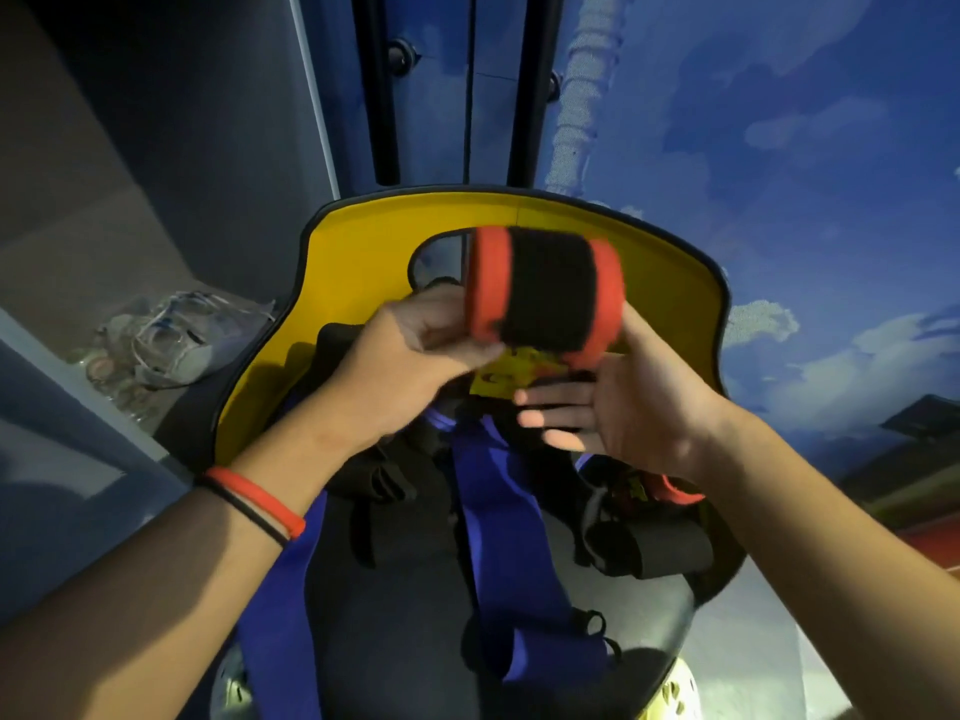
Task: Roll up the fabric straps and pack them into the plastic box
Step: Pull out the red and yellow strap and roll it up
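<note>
A rolled fabric strap (pixel 545 291), black with red edges, is held up in front of the yellow board (pixel 363 262). My left hand (pixel 415 356) pinches the roll at its lower left edge. My right hand (pixel 618 407) is at the roll's lower right, thumb side against the red edge, fingers stretched out flat below it. A small yellow tag (pixel 511 374) shows under the roll. Below lie blue straps (pixel 498 511) and black straps (pixel 395 485) in a loose pile. No plastic box is visible.
A dark curved seat or shell (pixel 405 641) holds the pile of straps. Clear plastic bags (pixel 171 340) lie on a grey ledge at the left. A blue sky-painted wall (pixel 753 148) stands behind. Dark vertical rails (pixel 384 96) rise above the board.
</note>
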Motion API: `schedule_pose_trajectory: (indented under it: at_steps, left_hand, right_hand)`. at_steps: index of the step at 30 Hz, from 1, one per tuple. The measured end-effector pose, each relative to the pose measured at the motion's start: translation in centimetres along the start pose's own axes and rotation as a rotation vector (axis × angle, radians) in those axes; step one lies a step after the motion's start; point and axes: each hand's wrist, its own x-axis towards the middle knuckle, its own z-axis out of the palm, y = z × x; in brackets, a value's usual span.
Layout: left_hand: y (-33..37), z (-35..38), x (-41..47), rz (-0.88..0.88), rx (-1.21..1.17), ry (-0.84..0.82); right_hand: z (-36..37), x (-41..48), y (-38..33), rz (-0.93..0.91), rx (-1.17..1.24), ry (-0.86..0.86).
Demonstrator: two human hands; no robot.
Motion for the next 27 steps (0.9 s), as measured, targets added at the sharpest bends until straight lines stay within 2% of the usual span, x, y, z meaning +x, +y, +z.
schedule_pose_trajectory:
  at_steps: [2,3,5,7,9,11,13,14,16,18,19,21,24,27]
  left_hand:
    - [-0.2,0.8,-0.7,-0.026,-0.04,-0.165]
    - [-0.6,1.3,-1.0,-0.012,0.012,-0.237]
    - [-1.9,2.1,-1.5,0.069,0.237,-0.307]
    - [-2.7,2.5,-2.0,0.051,0.323,-0.31]
    - [-3.1,2.4,-2.1,0.014,0.351,-0.246]
    - [-3.6,2.0,-2.1,-0.022,0.441,-0.174]
    - [-4.2,0.9,-2.3,-0.1,0.654,-0.204]
    - [-4.6,0.4,-2.5,-0.164,0.816,-0.279]
    - [-5.5,-0.1,-3.2,-0.255,1.133,-0.471]
    - [-6.0,-0.4,-3.8,-0.295,1.274,-0.602]
    - [-6.2,-0.6,-3.8,-0.316,1.283,-0.621]
    - [-6.3,-1.1,-3.7,-0.36,1.252,-0.625]
    - [-6.4,-0.9,-3.8,-0.328,1.234,-0.647]
    - [-6.1,0.6,-4.5,-0.131,1.323,-0.727]
  right_hand:
    - [0.3,0.0,0.0,-0.116,0.02,-0.03]
    - [0.3,0.2,0.0,-0.17,0.021,0.025]
    - [0.0,0.9,0.1,-0.241,0.014,0.248]
    - [-0.4,1.1,-0.1,-0.34,-0.082,0.386]
    - [-1.0,0.9,-0.4,-0.389,-0.274,0.467]
    - [-2.2,0.6,-0.7,-0.453,-0.631,0.661]
    - [-3.9,0.6,-0.6,-0.499,-0.99,0.813]
    - [-4.7,0.7,-0.4,-0.451,-1.089,0.822]
    - [-6.0,1.4,0.8,-0.229,-1.228,0.736]
    - [-6.4,1.9,2.0,-0.043,-1.472,0.721]
    - [-6.1,2.0,2.2,-0.052,-1.606,0.77]
    - [-4.1,1.8,2.1,-0.24,-1.798,0.821]
    - [-0.1,2.1,2.7,-0.44,-1.805,0.632]
    - [1.9,3.6,4.8,-0.316,-1.705,0.442]
